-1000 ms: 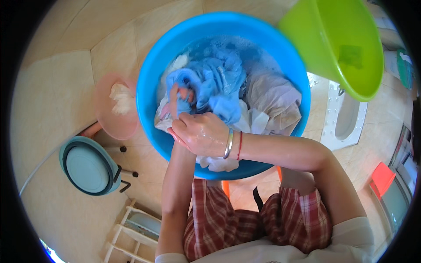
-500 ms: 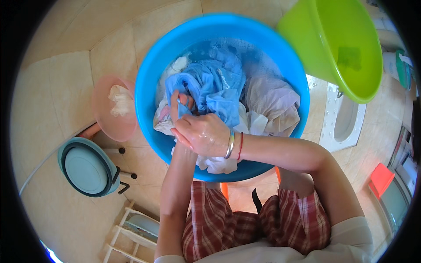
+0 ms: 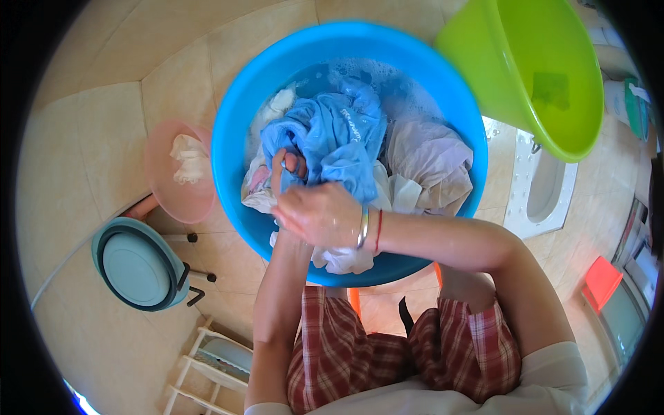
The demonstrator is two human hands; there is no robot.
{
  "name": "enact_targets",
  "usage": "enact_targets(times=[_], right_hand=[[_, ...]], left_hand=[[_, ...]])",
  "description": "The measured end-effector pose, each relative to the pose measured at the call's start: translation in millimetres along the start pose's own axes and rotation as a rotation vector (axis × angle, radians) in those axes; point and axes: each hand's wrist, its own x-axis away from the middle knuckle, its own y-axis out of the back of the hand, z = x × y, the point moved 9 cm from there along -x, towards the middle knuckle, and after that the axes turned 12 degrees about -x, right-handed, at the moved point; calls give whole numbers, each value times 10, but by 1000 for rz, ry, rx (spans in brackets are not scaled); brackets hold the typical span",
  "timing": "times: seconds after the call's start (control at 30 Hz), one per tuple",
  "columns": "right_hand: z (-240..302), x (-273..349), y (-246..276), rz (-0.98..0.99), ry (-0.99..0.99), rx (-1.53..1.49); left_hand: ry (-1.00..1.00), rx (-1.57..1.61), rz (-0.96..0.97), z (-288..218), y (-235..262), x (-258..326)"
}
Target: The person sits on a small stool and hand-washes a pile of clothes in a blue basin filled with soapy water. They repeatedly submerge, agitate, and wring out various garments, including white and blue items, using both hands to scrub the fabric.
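A wet, bunched light-blue garment [image 3: 332,131] with white lettering lies on the laundry in a large blue basin [image 3: 228,166]. My left hand [image 3: 290,164] has its fingers curled round the near left edge of this garment. Crossing over my left wrist, my right hand [image 3: 321,214] is closed, with the blue cloth running in under its knuckles. Its fingertips are hidden and slightly blurred. A silver bangle and a red string circle the right wrist. To the right lies a pale, greyish-lilac cloth [image 3: 432,166], and white cloth [image 3: 344,261] shows below my right hand.
Soapy water [image 3: 366,69] fills the basin's far side. A lime-green tub [image 3: 477,76] stands at far right, beside a white squat toilet [image 3: 519,190]. On the left are a pink basin [image 3: 183,200] holding pale cloth, a grey-green folding basin [image 3: 138,266] and a rack [image 3: 207,366].
My right hand has shifted slightly over the left wrist and is more blurred. The blue garment's folds have settled differently, and more of its lettering shows. My left hand keeps its grip.
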Motion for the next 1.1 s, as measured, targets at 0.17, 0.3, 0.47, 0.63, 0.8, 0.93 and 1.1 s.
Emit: enact_targets(times=[0.17, 0.3, 0.47, 0.63, 0.8, 0.93, 1.1], right_hand=[[-1097, -275, 393, -77, -201, 214], [-726, -211, 368, -54, -240, 183], [131, -44, 21, 53, 40, 22], [-1343, -298, 710, -83, -384, 192], [-1482, -128, 1393, -419, -481, -214], [-1579, 205, 1277, -248, -451, 57], [-1535, 203, 1460, -521, -520, -523]], left_hand=[[107, -128, -532, 151, -355, 256], [-76, -115, -295, 67, -323, 142], [-242, -386, -258, -246, -342, 323], [88, -165, -438, -400, -851, 419], [-478, -741, -401, -1266, -728, 338], [-725, -1390, -562, -1304, -689, 597], [-907, -2008, -324, -799, -1130, 619]])
